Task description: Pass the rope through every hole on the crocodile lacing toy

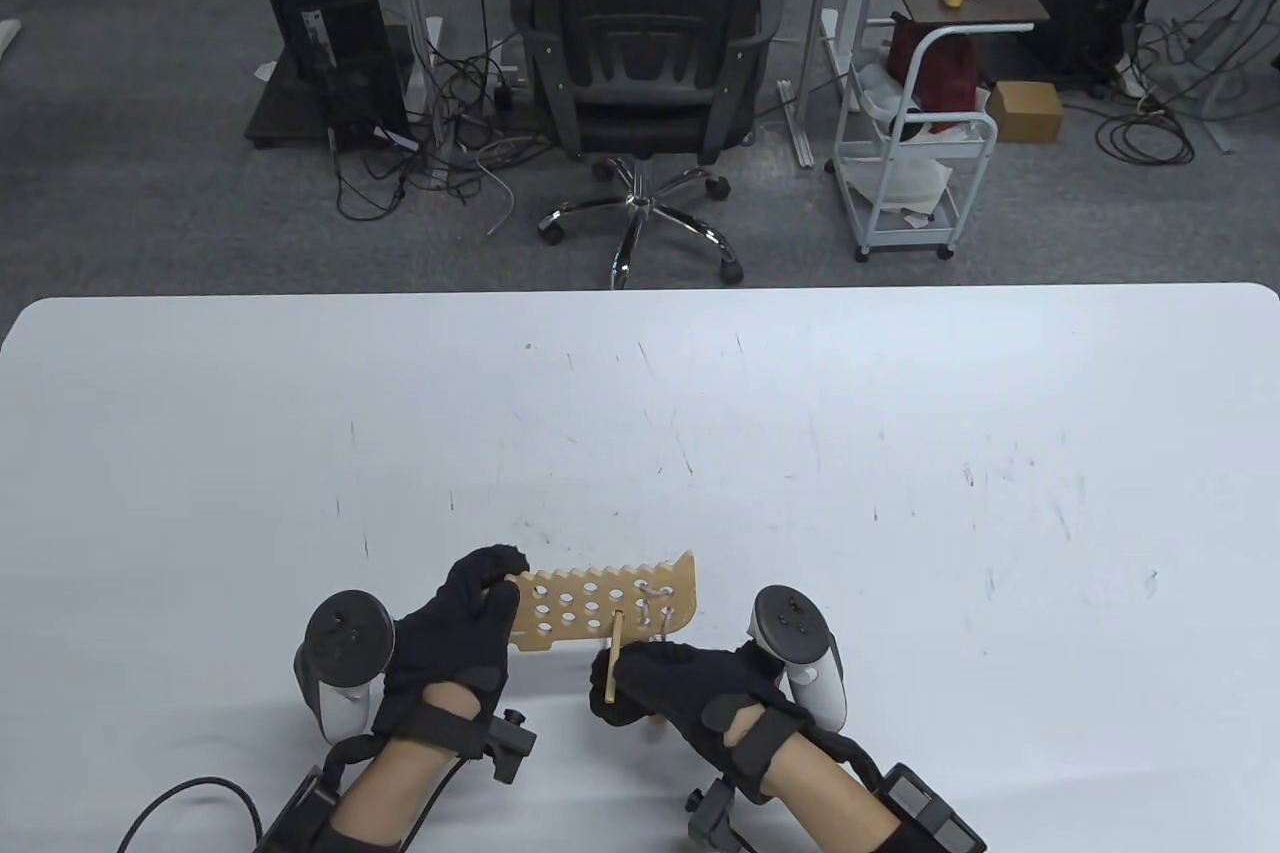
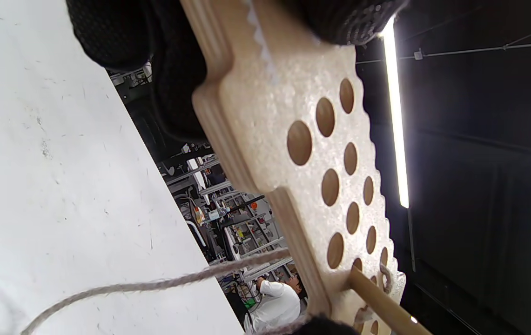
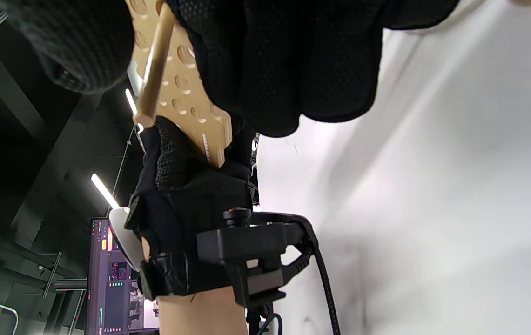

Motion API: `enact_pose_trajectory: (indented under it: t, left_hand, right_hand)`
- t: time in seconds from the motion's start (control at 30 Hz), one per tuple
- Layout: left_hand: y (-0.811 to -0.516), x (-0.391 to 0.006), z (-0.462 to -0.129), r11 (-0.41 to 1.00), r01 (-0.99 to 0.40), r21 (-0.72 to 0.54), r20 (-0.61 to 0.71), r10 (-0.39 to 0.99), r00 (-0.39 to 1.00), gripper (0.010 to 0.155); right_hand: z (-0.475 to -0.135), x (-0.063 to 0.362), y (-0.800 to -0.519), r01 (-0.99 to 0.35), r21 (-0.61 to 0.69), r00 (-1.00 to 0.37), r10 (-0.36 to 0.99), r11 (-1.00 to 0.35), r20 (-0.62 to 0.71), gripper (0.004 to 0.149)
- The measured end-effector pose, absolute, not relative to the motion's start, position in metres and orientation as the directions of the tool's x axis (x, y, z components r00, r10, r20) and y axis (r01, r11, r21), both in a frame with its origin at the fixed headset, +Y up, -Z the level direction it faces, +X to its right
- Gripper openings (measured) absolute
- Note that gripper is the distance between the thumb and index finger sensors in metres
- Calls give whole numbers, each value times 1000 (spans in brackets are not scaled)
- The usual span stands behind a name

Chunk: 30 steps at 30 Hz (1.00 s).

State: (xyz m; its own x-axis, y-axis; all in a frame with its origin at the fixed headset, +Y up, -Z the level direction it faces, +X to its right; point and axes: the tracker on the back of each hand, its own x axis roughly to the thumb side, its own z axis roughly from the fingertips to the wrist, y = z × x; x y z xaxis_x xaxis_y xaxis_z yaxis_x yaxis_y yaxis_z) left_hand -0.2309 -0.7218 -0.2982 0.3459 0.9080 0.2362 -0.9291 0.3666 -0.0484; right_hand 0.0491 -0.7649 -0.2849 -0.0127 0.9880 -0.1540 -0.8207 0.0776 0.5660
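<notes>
A flat wooden crocodile board (image 1: 610, 605) with rows of round holes is held above the table near its front edge. My left hand (image 1: 470, 628) grips the board's left end, fingers curled over its top. My right hand (image 1: 660, 688) pinches a thin wooden needle stick (image 1: 612, 658) whose tip sits in a hole along the board's lower row. Pale rope (image 1: 655, 598) is laced through a few holes at the right end. In the left wrist view the board (image 2: 302, 153), the stick (image 2: 381, 300) and a rope strand (image 2: 163, 281) show. The right wrist view has the stick (image 3: 153, 70) and board (image 3: 191, 93).
The white table (image 1: 800, 453) stretches away behind and to both sides of the hands. Beyond its far edge stand a black office chair (image 1: 645, 43) and a white cart (image 1: 915, 123) on the floor.
</notes>
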Motion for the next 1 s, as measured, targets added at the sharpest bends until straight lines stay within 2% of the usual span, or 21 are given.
enact_pose_trajectory:
  t: [0.1,0.23,0.83,1.0]
  left_hand:
    - [-722,-229,-298,374,-926,-52,240,905,352,52]
    - [-722,-230,-298,373,-926,-53,240,905,351,52]
    - [-725,-246,-305,323,-946,-16,196,929,314,52]
    - [-725,-251,-306,312,-950,-1,185,934,307,52]
  right_hand:
    - [-284,47,-767,-809,576,7,981,120,-194,53]
    - [-285,47,-767,-809,578,-2,983,108,-185,45]
    - [-289,55,-765,-824,558,8,986,101,-166,42]
    - [-291,59,-762,-836,539,31,989,103,-141,45]
